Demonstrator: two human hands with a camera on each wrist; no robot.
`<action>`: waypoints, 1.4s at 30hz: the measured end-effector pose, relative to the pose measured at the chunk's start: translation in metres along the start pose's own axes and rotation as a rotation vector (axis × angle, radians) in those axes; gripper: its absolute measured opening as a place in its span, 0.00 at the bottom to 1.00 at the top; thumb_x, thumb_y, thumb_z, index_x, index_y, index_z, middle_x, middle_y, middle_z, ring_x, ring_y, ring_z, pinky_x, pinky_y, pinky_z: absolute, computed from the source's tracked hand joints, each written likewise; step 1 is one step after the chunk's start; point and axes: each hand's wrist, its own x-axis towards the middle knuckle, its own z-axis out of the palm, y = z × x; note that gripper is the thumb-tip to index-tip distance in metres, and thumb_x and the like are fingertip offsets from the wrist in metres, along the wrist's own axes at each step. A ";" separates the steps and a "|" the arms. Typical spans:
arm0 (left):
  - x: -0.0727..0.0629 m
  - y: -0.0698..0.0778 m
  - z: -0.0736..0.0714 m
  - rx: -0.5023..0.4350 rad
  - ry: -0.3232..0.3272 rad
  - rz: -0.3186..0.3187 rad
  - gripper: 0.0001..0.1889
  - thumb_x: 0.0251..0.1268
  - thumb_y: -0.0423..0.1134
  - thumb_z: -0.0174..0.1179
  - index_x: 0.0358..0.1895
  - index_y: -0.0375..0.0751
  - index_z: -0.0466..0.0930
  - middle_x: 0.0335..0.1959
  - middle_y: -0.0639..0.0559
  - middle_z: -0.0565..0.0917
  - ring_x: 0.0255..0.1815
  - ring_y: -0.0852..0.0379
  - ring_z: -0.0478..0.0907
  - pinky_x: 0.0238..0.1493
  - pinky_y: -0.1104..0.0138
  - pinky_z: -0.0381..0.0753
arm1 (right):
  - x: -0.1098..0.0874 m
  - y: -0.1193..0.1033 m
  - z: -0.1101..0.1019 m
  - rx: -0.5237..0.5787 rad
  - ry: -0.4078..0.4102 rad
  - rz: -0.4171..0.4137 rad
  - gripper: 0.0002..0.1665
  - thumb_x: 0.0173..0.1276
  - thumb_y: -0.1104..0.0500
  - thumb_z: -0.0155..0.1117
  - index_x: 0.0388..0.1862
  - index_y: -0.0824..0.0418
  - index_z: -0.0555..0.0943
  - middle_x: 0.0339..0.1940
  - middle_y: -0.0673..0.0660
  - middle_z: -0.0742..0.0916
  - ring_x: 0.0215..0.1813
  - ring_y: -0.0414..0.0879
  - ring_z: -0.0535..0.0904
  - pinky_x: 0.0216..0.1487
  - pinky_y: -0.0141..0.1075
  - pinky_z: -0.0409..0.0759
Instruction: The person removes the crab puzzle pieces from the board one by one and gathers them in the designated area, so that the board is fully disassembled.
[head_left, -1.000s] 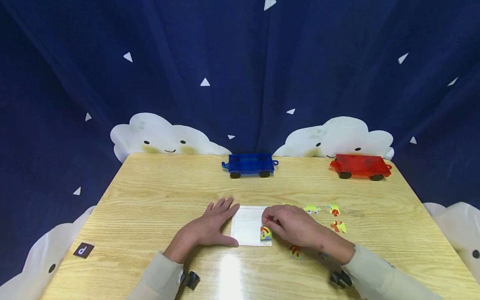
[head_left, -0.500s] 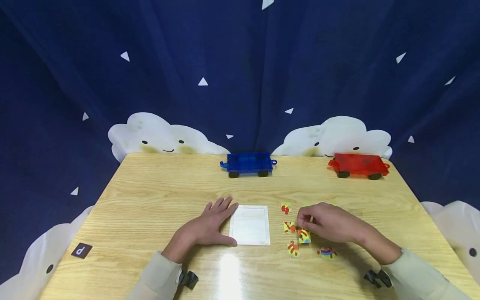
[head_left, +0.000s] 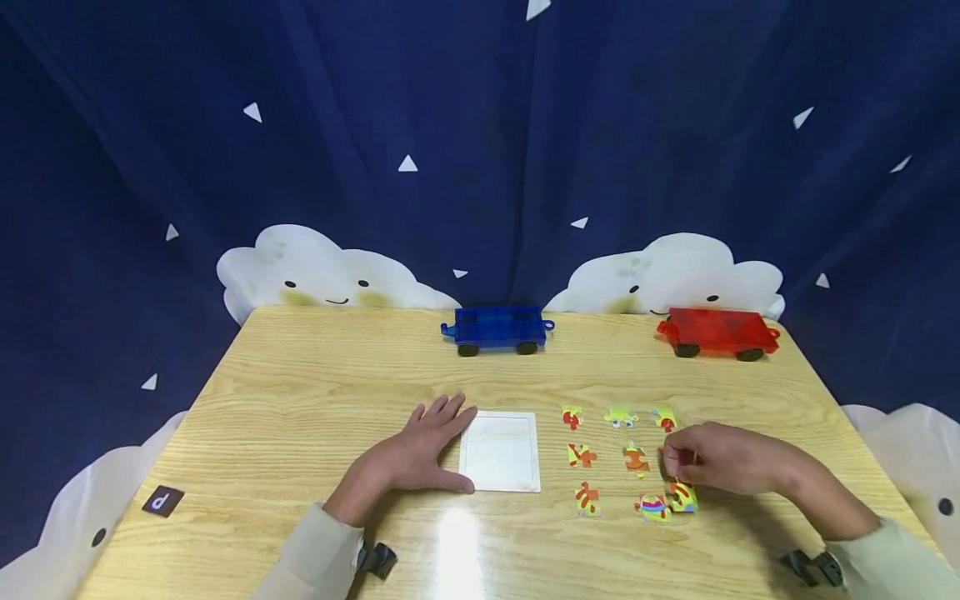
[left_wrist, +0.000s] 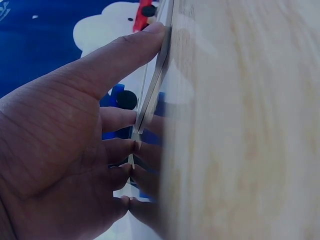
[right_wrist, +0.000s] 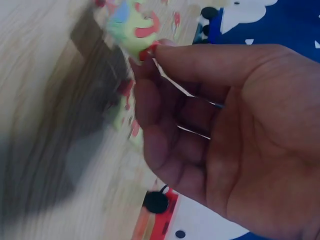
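My left hand lies with fingers spread at the left edge of a white square puzzle tray; in the left wrist view the thumb touches the tray's rim. My right hand pinches a yellow, red and blue jigsaw piece between thumb and fingertips. The same pinched jigsaw piece shows tilted above the table in the right wrist view. Several other pieces lie in rough rows right of the tray, among them a rainbow piece, an orange piece and a piece with eyes. The right fingers partly hide one behind them.
A blue toy wagon stands at the table's back middle, and a red toy wagon at the back right. A dark card marked with a letter lies near the left edge. A blue curtain hangs behind.
My right hand has carried the jigsaw piece rightward from the tray's lower right corner, past the other pieces, to the right end of their bottom row. The left hand stays at the tray.
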 end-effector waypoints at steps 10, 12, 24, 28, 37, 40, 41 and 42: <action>0.000 0.000 0.000 0.001 0.008 0.001 0.55 0.61 0.62 0.70 0.83 0.40 0.52 0.84 0.37 0.46 0.83 0.37 0.37 0.77 0.39 0.38 | -0.011 0.019 0.001 0.012 -0.031 0.013 0.12 0.71 0.68 0.64 0.32 0.51 0.79 0.29 0.38 0.76 0.32 0.31 0.70 0.31 0.31 0.69; 0.000 0.000 0.000 0.001 0.008 0.002 0.55 0.61 0.62 0.70 0.83 0.40 0.53 0.84 0.37 0.46 0.83 0.36 0.38 0.77 0.38 0.38 | -0.011 0.020 0.002 0.016 -0.028 0.011 0.12 0.71 0.68 0.64 0.32 0.52 0.79 0.29 0.38 0.77 0.32 0.31 0.70 0.31 0.31 0.69; 0.002 0.001 0.000 0.005 0.004 0.002 0.54 0.61 0.62 0.70 0.83 0.40 0.53 0.84 0.38 0.46 0.83 0.36 0.37 0.77 0.39 0.38 | -0.012 0.023 0.005 0.002 0.001 0.075 0.12 0.71 0.66 0.64 0.31 0.50 0.78 0.28 0.39 0.76 0.32 0.32 0.70 0.31 0.31 0.68; 0.001 0.000 -0.001 0.004 0.003 0.000 0.54 0.61 0.62 0.70 0.83 0.41 0.53 0.84 0.38 0.45 0.83 0.37 0.37 0.77 0.39 0.37 | -0.012 0.022 0.005 -0.021 0.020 0.087 0.12 0.71 0.65 0.65 0.31 0.49 0.78 0.27 0.38 0.76 0.31 0.32 0.70 0.30 0.31 0.67; 0.001 -0.001 0.002 0.006 0.008 0.001 0.55 0.61 0.63 0.70 0.83 0.41 0.52 0.84 0.38 0.45 0.83 0.37 0.37 0.77 0.38 0.38 | -0.015 0.015 -0.005 -0.046 0.097 0.106 0.10 0.74 0.63 0.64 0.33 0.49 0.79 0.28 0.40 0.80 0.29 0.33 0.72 0.28 0.31 0.69; 0.001 0.000 0.002 0.014 0.003 -0.001 0.55 0.62 0.63 0.69 0.84 0.42 0.51 0.84 0.38 0.45 0.83 0.37 0.37 0.77 0.38 0.37 | -0.012 0.013 -0.011 -0.086 0.161 0.123 0.05 0.76 0.61 0.63 0.39 0.51 0.81 0.33 0.43 0.83 0.32 0.34 0.75 0.29 0.32 0.74; 0.001 0.001 0.002 0.017 0.003 -0.003 0.55 0.62 0.63 0.69 0.84 0.42 0.51 0.84 0.39 0.45 0.83 0.38 0.37 0.77 0.39 0.37 | -0.011 0.013 -0.013 -0.100 0.186 0.126 0.04 0.76 0.61 0.63 0.42 0.52 0.82 0.35 0.44 0.84 0.33 0.35 0.76 0.30 0.33 0.75; 0.001 0.001 0.002 0.017 0.004 -0.004 0.54 0.61 0.63 0.70 0.84 0.42 0.52 0.84 0.38 0.45 0.83 0.38 0.37 0.77 0.39 0.38 | -0.009 0.012 -0.015 -0.112 0.212 0.131 0.04 0.76 0.60 0.63 0.45 0.53 0.83 0.37 0.45 0.85 0.34 0.35 0.77 0.32 0.33 0.77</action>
